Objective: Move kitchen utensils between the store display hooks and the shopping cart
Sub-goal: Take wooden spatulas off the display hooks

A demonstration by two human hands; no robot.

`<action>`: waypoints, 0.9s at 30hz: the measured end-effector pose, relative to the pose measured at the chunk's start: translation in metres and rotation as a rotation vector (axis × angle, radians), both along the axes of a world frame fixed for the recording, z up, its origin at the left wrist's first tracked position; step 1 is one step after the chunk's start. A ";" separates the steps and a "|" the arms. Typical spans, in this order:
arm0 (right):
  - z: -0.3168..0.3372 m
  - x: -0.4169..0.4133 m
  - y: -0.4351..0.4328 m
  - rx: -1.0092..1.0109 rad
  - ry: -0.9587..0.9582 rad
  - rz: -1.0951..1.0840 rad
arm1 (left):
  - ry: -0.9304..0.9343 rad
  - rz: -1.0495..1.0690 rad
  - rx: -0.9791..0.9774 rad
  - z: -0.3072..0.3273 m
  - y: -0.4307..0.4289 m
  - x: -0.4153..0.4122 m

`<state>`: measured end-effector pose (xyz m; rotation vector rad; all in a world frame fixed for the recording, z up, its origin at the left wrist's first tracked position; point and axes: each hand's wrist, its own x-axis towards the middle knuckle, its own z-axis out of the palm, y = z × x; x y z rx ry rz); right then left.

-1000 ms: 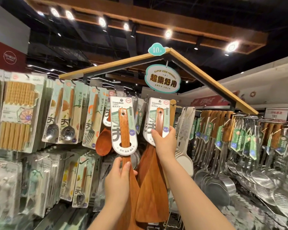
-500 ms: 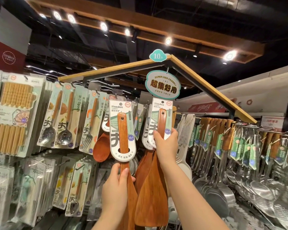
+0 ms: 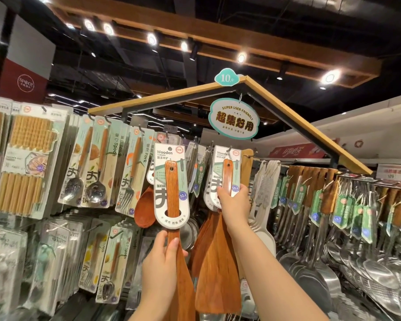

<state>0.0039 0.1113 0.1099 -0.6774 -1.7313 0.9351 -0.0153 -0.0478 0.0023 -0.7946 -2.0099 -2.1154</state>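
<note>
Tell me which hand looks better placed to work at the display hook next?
Probably the right hand: it pinches a carded turner right at a hook. The left hand grips another turner lower down.

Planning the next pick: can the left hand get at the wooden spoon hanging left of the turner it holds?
Probably not yet. The left hand grips the wooden turner, so it is full, and that turner's card covers the right edge of the wooden spoon. The spoon hangs close, with nothing else in front.
</note>
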 end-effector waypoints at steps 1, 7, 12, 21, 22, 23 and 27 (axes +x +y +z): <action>0.000 -0.003 0.003 -0.009 -0.025 -0.007 | 0.011 0.007 -0.008 0.000 -0.001 -0.003; -0.003 -0.026 0.016 -0.094 -0.157 -0.011 | 0.008 0.065 -0.012 0.004 -0.007 -0.015; -0.006 -0.045 0.014 -0.097 -0.210 -0.045 | -0.031 0.089 0.002 -0.004 -0.012 -0.030; -0.023 -0.049 0.008 -0.191 -0.082 -0.089 | 0.005 0.103 -0.031 -0.014 -0.015 -0.039; -0.026 -0.047 0.005 -0.187 -0.063 -0.109 | 0.002 0.099 -0.034 -0.014 -0.014 -0.038; -0.030 -0.045 0.003 -0.167 -0.056 -0.137 | 0.014 0.092 -0.027 -0.013 -0.012 -0.037; -0.035 -0.030 -0.011 -0.050 -0.016 -0.218 | 0.071 0.064 -0.038 -0.007 0.001 -0.027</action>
